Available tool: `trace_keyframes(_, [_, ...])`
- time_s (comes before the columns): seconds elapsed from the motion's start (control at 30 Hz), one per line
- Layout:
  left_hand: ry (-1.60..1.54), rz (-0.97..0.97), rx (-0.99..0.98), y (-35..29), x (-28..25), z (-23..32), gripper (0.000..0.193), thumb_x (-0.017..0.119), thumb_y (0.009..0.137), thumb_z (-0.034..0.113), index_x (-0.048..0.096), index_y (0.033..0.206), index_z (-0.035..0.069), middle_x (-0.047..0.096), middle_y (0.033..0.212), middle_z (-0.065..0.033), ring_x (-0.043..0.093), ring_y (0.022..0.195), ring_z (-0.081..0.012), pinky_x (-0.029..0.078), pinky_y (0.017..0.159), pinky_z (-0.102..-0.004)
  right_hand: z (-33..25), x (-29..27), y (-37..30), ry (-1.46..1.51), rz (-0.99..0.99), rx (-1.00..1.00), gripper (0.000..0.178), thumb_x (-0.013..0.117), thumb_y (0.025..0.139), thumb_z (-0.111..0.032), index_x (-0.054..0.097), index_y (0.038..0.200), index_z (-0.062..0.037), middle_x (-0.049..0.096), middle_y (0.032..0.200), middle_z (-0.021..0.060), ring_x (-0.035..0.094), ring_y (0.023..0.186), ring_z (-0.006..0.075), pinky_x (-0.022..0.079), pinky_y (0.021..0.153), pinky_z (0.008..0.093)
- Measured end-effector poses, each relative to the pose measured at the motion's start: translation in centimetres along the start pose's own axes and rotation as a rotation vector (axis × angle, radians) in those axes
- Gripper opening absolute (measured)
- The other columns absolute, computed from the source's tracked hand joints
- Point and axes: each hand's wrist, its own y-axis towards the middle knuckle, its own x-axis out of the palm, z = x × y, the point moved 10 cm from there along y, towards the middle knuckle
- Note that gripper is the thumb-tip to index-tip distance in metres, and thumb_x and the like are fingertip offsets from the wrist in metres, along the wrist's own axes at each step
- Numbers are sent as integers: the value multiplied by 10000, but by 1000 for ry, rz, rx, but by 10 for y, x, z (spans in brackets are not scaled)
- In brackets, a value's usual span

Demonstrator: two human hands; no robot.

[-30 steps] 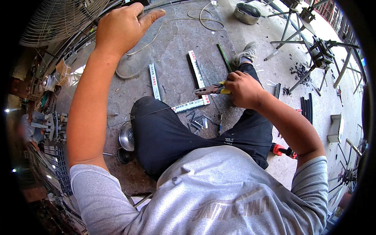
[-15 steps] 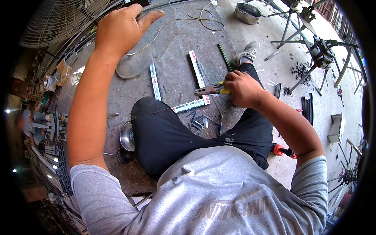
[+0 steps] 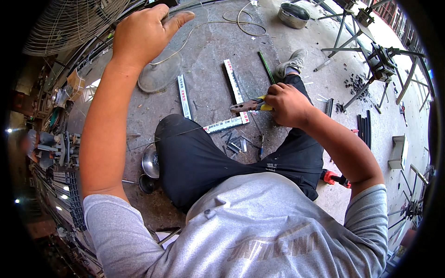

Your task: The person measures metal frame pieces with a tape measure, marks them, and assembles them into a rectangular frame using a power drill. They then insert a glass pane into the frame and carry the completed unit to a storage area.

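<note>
My right hand (image 3: 288, 104) is closed around a pair of pliers (image 3: 252, 106) with yellow and dark handles. The worn metal jaws point left, above a frame corner on the floor. Up at the left, my raised left hand (image 3: 141, 34) is beside a wire fan guard (image 3: 69, 28). Its thumb sticks out and its fingers curl away; a dark bar seems to pass behind them, but what they hold is hidden. Between my legs lie white-labelled frame strips: an upright one (image 3: 233, 81) meeting a lower one (image 3: 225, 124), and a separate strip (image 3: 184, 97) to the left.
Small dark offcuts (image 3: 235, 142) are scattered near my lap. A metal bowl (image 3: 149, 161) is by my left knee, a red and black tool (image 3: 330, 177) by my right thigh. Metal stands (image 3: 381, 62), a round pan (image 3: 293, 15) and a looped cable (image 3: 243, 23) lie farther off.
Both my hands and the pliers keep their places. At the far left edge, a blurred person in the background has shifted slightly.
</note>
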Motion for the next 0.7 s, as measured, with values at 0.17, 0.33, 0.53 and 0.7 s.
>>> trace_keyframes(0.17, [9,-19,-15,-1,5,-2,646,599,939,698,614,778,72,626,642,-146,634,609,-359,473,523,-448,1,2,0,-7,12,2,362,704,737,-133,760,1091,-85,666,1126,126,624,1133,311,510,965,419])
trace_keyframes(0.33, [8,-9,-5,-1,5,-2,650,597,938,701,619,783,71,629,645,-144,631,606,-356,476,525,-445,1,3,1,8,33,-17,348,701,743,-124,761,1083,-81,667,1113,133,628,1123,320,516,966,423])
trace_keyframes(0.53, [6,-16,-17,0,3,-1,649,601,937,697,625,789,66,630,652,-156,640,629,-376,486,547,-455,3,8,1,10,27,13,318,698,760,-128,756,1070,-84,661,1071,140,640,1099,330,525,948,425])
trace_keyframes(0.7, [35,12,-7,-1,3,-3,660,594,941,698,625,793,56,637,669,-173,637,655,-407,487,564,-479,10,11,-3,-40,-1,139,277,681,791,-154,752,1052,-92,664,1037,118,641,1088,316,518,946,433])
